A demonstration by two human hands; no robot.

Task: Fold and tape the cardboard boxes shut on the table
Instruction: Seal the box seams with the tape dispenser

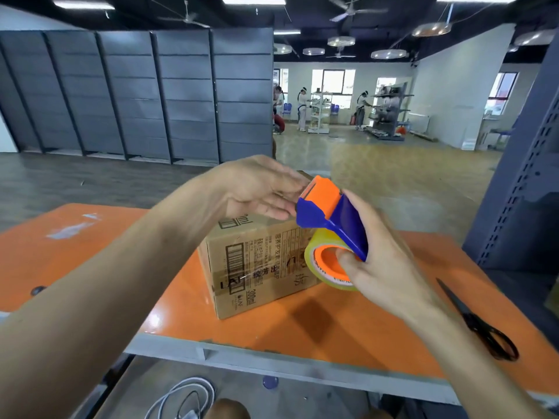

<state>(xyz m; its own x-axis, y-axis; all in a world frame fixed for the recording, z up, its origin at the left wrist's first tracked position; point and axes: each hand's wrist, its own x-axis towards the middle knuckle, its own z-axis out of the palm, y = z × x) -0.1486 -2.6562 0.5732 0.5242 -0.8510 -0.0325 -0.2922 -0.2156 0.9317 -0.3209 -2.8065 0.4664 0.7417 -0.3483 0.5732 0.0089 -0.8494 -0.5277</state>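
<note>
A small brown cardboard box (257,267) with printed text and a barcode stands on the orange table (302,322); clear tape runs down its near side. My right hand (381,264) grips a blue and orange tape dispenser (329,219) with a yellowish tape roll, held against the box's upper right corner. My left hand (260,189) lies over the box top with straight fingers, its fingertips at the dispenser's orange cutter end. The top of the box is mostly hidden under my hands.
Black scissors (481,325) lie on the table at the right. A scrap of clear tape (69,229) sticks to the far left of the table. A white cable (181,400) lies on the floor below. A grey rack (520,182) stands at right.
</note>
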